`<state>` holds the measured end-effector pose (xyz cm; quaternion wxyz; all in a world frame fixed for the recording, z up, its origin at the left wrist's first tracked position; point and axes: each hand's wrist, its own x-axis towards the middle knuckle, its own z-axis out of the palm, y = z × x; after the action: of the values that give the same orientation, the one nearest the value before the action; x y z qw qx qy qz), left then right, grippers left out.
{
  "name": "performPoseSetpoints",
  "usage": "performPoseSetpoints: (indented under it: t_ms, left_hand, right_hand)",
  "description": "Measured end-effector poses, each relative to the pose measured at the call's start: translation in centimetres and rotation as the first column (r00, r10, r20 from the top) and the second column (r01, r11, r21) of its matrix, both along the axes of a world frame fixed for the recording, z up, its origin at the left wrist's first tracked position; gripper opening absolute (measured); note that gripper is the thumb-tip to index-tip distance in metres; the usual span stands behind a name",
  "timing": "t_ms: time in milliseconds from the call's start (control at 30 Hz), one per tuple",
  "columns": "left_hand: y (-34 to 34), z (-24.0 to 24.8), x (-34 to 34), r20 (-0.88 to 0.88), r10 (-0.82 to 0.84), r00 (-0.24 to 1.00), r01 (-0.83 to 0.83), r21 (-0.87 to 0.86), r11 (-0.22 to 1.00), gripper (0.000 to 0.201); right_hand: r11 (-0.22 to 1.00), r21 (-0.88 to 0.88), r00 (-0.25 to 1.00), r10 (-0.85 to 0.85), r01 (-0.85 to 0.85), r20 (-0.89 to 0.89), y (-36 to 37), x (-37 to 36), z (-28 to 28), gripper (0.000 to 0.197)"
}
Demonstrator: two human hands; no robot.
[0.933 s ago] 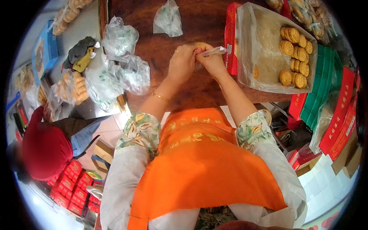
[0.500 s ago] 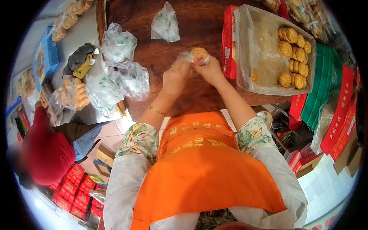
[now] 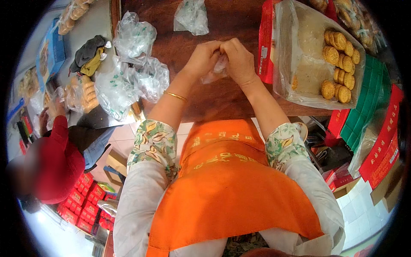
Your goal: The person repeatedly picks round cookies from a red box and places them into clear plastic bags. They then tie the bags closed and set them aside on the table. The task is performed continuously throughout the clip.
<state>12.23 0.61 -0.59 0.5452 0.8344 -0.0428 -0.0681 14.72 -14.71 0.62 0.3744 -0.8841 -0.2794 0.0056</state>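
Over the dark wooden table (image 3: 184, 103), my left hand (image 3: 203, 59) and my right hand (image 3: 239, 62) meet with fingers pinched together. Between them is a small clear plastic bag (image 3: 217, 70), its lower part hanging below the fingers. Whether a pastry is inside it now cannot be seen. To the right stands a box lined with plastic (image 3: 295, 100), holding several round golden pastries (image 3: 337, 40) grouped along its right side. One more pastry (image 3: 294, 82) lies by its left wall.
Clusters of clear plastic bags (image 3: 136, 38) lie to the left, and another bag (image 3: 191, 17) is at the far side. Dark and mustard cloths (image 3: 90, 55) sit farther left. A person in red (image 3: 58, 171) is at the left. Green padded material (image 3: 370, 103) hangs at the right.
My hands have turned, knuckles now upward, and the bag hangs lower between them. The round pastry seen at my fingertips is now out of sight. The view has shifted slightly.
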Motion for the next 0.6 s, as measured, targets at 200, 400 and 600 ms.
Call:
performPoseSetpoints:
  t_ms: [200,400,600]
  left_hand:
    - [1.2,-1.2,1.1,-0.342,-0.079,0.936,-0.009,-0.247,0.969,0.019]
    - [1.0,-2.9,0.4,-0.454,-0.004,0.891,-0.217,-0.435,0.874,0.016]
    - [0.3,-2.7,0.4,-0.431,0.101,0.897,-0.298,-0.419,0.857,0.014]
  right_hand:
    - [0.974,0.152,0.984,-0.159,0.169,-0.077,-0.1,-0.3,-1.6,0.012]
    - [0.975,0.201,0.989,-0.073,0.098,-0.128,-1.3,-0.2,-2.1,0.011]
    - [0.973,0.223,0.987,-0.022,0.058,-0.16,-1.8,0.0,-2.2,0.011]
